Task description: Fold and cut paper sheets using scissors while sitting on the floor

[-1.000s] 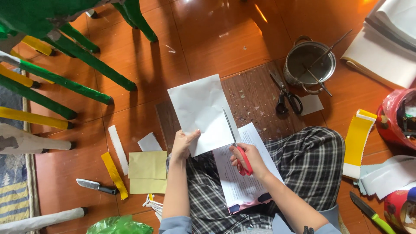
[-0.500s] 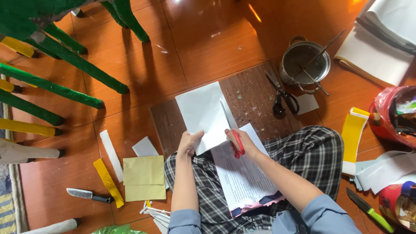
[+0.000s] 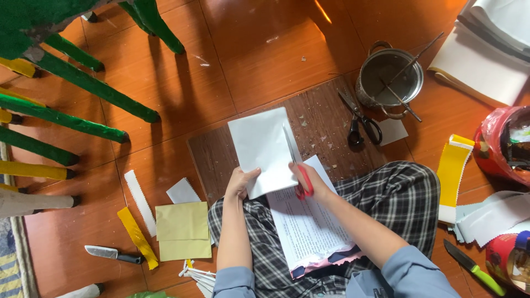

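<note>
Two hands cut a white sheet above a dark wooden board.

The right hand (image 3: 312,182) is clamped on red-handled scissors (image 3: 295,163), blades running up into the plain white sheet (image 3: 262,146); the left hand (image 3: 240,183) pinches the sheet's lower left edge. The sheet hangs over the wooden board (image 3: 326,129). Black scissors (image 3: 359,118) lie on the board's right side, a metal pot (image 3: 389,77) just beyond; bare floor opens beyond the board's far edge.

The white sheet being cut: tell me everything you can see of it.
The white sheet is plain, blank paper, roughly rectangular and slightly curled. It is held tilted above a dark wooden board. The left hand pinches its lower left corner. Red-handled scissors in the right hand cut up into its right side.
</note>
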